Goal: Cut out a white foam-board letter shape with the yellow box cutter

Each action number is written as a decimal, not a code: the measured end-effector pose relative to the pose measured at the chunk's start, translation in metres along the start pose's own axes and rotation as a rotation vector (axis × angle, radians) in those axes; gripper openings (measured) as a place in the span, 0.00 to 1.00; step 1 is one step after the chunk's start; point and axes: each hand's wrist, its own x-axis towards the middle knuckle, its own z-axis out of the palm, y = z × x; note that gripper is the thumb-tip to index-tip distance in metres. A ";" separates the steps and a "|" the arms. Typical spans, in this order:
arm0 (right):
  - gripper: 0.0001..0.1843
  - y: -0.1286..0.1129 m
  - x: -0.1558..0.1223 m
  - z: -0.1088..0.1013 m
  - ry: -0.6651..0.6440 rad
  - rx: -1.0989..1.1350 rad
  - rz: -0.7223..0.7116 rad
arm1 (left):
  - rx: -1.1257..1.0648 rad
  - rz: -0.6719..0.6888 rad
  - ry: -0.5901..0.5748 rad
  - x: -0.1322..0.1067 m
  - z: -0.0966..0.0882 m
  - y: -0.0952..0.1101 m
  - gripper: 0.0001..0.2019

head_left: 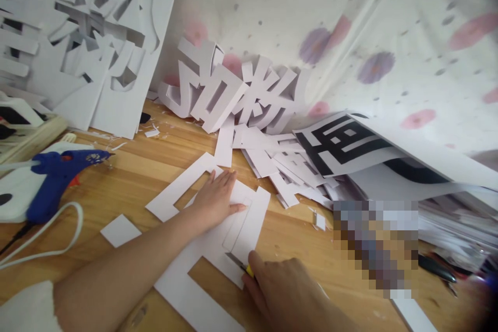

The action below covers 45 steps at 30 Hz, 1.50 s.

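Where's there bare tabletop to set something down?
Bare wood lies between the glue gun and the board under the left hand, and right of that board, past the right hand. White letters crowd the back; printed sheets, the right.

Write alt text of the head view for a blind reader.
A person's right hand holds a cutter at a white board with openings on a wooden table, the left hand resting on the board. A blue glue gun lies at left; white cut-out characters stand behind.
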 end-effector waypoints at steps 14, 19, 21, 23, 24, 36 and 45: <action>0.12 0.008 0.008 0.008 0.139 0.003 -0.050 | -0.020 0.021 0.017 -0.001 0.002 -0.004 0.38; 0.12 0.009 0.009 0.013 0.181 -0.022 -0.064 | -0.019 0.014 0.008 -0.002 0.000 -0.003 0.39; 0.12 0.010 0.009 0.015 0.198 -0.019 -0.076 | -0.020 0.013 0.006 -0.002 0.000 -0.003 0.40; 0.12 0.010 0.009 0.015 0.200 -0.012 -0.076 | -0.023 0.014 0.005 -0.002 0.000 -0.003 0.40; 0.12 0.010 0.009 0.014 0.194 -0.012 -0.074 | -0.025 0.015 0.005 -0.002 0.000 -0.003 0.40; 0.10 0.008 0.012 -0.004 0.083 -0.069 -0.125 | -0.069 0.027 0.016 0.001 0.004 -0.004 0.39; 0.06 0.009 0.020 -0.010 0.013 -0.043 -0.103 | -0.091 0.050 0.009 0.000 0.002 -0.007 0.38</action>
